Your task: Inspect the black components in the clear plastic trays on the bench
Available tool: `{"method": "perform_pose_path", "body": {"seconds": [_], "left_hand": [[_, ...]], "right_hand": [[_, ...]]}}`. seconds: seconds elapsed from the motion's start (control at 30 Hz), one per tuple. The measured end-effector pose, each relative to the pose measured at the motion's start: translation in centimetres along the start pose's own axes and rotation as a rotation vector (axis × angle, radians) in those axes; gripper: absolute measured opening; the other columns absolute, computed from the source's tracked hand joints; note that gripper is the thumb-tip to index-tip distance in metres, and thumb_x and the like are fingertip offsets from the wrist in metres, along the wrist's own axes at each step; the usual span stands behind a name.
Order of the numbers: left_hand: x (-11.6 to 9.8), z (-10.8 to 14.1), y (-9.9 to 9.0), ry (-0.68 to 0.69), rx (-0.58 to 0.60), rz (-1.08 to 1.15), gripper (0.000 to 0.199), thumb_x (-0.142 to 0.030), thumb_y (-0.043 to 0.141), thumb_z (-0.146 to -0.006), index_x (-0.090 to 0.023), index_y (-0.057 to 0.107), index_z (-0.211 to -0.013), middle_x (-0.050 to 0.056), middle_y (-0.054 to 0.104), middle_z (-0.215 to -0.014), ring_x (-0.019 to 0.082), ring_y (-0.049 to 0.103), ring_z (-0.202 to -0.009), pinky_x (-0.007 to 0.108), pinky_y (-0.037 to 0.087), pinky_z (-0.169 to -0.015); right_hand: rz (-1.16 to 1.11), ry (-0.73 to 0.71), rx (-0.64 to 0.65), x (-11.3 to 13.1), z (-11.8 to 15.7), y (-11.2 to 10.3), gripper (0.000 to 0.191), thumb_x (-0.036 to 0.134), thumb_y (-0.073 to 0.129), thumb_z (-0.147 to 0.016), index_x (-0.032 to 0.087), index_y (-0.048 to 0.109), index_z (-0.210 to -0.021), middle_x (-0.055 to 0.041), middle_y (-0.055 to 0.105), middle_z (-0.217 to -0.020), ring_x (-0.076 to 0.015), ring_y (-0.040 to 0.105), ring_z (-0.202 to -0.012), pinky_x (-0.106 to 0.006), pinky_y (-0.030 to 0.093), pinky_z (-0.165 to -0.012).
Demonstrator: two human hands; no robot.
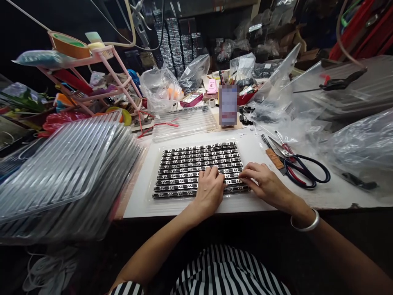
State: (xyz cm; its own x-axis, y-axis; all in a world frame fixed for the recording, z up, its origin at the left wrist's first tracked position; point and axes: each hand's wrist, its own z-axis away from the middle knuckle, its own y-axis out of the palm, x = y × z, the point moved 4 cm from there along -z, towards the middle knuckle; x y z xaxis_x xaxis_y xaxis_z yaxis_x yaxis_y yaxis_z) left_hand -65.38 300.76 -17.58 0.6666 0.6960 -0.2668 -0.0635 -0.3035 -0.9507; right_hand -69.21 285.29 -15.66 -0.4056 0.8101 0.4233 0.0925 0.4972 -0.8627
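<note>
A clear plastic tray [156, 164] lies on the white table top, filled with several rows of dark strips [178, 176] that carry small black and silvery parts. Over the lower middle rows, my left hand [210, 186] is closed, its bent fingertips down on the strips; what they grip is hidden. At the tray's right edge, my right hand [262, 182] pinches with thumb and forefinger near the end of a strip. A silver bangle [310, 223] circles the right wrist.
Scissors [302, 164] and a brown-handled blade tool [274, 159] lie to the right. Stacked clear trays [61, 172] rise on the left. Behind the work stand a phone [228, 105], another clear tray [184, 123] and a pink rack [101, 73]. Plastic bags [365, 139] crowd the right side.
</note>
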Motion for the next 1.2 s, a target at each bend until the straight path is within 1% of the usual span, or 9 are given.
{"method": "perform_pose_path", "body": {"seconds": [0.1,0.2,0.4,0.5,0.6,0.77,0.9,1.03,1.2], "left_hand": [[0.6,0.3,-0.8,-0.029,-0.022,0.108,0.01,-0.022,0.057,-0.086,-0.018,0.064,-0.091,0.006,0.059,-0.094,0.021,0.048,-0.089,0.036,0.036,-0.075],[2.5,1.2,-2.6,-0.079,-0.127,0.205,0.013,-0.023,0.053,-0.089,-0.018,0.065,-0.092,0.005,0.059,-0.09,0.019,0.05,-0.087,0.035,0.038,-0.077],[10.6,6.4,-6.3,-0.29,-0.416,0.246,0.02,-0.031,0.052,-0.089,-0.019,0.067,-0.089,0.003,0.06,-0.085,0.017,0.056,-0.084,0.032,0.043,-0.079],[14.6,9.5,-6.8,-0.42,-0.501,0.206,0.024,-0.036,0.052,-0.088,-0.019,0.068,-0.088,0.003,0.061,-0.085,0.017,0.057,-0.083,0.03,0.044,-0.076],[17.0,11.7,-6.4,-0.516,-0.581,0.192,0.027,-0.039,0.051,-0.087,-0.017,0.068,-0.088,0.003,0.062,-0.085,0.018,0.057,-0.084,0.029,0.045,-0.074],[18.4,12.7,-4.4,-0.558,-0.627,0.319,0.03,-0.041,0.049,-0.088,-0.017,0.066,-0.095,0.006,0.062,-0.095,0.019,0.058,-0.094,0.031,0.047,-0.082],[18.8,12.9,-3.8,-0.571,-0.626,0.385,0.03,-0.041,0.048,-0.089,-0.017,0.064,-0.097,0.006,0.063,-0.098,0.019,0.058,-0.097,0.033,0.045,-0.089],[19.1,13.1,-3.7,-0.6,-0.628,0.42,0.029,-0.041,0.048,-0.089,-0.017,0.064,-0.097,0.006,0.063,-0.097,0.019,0.059,-0.095,0.033,0.046,-0.088],[19.2,13.3,-3.5,-0.632,-0.651,0.452,0.03,-0.041,0.049,-0.089,-0.016,0.064,-0.094,0.007,0.064,-0.096,0.019,0.059,-0.095,0.033,0.046,-0.089]], "right_hand": [[0.008,0.004,-0.018,-0.1,0.0,-0.4,0.011,0.015,0.049,-0.093,0.017,0.058,-0.088,-0.0038,0.056,-0.086,-0.0164,0.051,-0.077,-0.033,0.034,-0.07],[0.018,0.006,-0.034,-0.4,-0.3,-0.9,0.013,0.017,0.047,-0.093,0.017,0.058,-0.087,-0.0044,0.057,-0.087,-0.0171,0.052,-0.078,-0.033,0.035,-0.071],[0.089,0.042,0.021,-2.6,-4.3,-0.7,0.014,0.018,0.048,-0.092,0.017,0.061,-0.086,-0.0052,0.058,-0.087,-0.0177,0.053,-0.078,-0.032,0.038,-0.071],[0.161,0.076,0.069,-4.3,-7.9,0.5,0.016,0.015,0.049,-0.091,0.017,0.063,-0.085,-0.0052,0.059,-0.086,-0.018,0.053,-0.078,-0.032,0.038,-0.071],[0.198,0.071,0.09,-5.3,-11.1,2.1,0.017,0.015,0.049,-0.091,0.017,0.065,-0.087,-0.0061,0.059,-0.087,-0.02,0.053,-0.082,-0.033,0.036,-0.071],[0.252,0.032,0.147,-5.2,-13.7,4.0,0.008,0.017,0.058,-0.085,0.019,0.065,-0.081,-0.0058,0.056,-0.087,-0.0218,0.05,-0.085,-0.034,0.033,-0.071],[0.282,0.005,0.153,-5.1,-13.6,4.7,0.006,0.015,0.057,-0.083,0.017,0.062,-0.08,-0.0062,0.055,-0.087,-0.0218,0.048,-0.083,-0.034,0.032,-0.07],[0.268,-0.019,0.128,-5.7,-13.4,5.0,0.004,0.014,0.057,-0.081,0.017,0.06,-0.08,-0.0072,0.056,-0.087,-0.0232,0.047,-0.084,-0.036,0.033,-0.07],[0.19,-0.032,0.096,-7.5,-12.9,4.2,0.013,0.02,0.052,-0.086,0.019,0.065,-0.083,-0.0063,0.058,-0.089,-0.0219,0.051,-0.085,-0.036,0.037,-0.072]]}}
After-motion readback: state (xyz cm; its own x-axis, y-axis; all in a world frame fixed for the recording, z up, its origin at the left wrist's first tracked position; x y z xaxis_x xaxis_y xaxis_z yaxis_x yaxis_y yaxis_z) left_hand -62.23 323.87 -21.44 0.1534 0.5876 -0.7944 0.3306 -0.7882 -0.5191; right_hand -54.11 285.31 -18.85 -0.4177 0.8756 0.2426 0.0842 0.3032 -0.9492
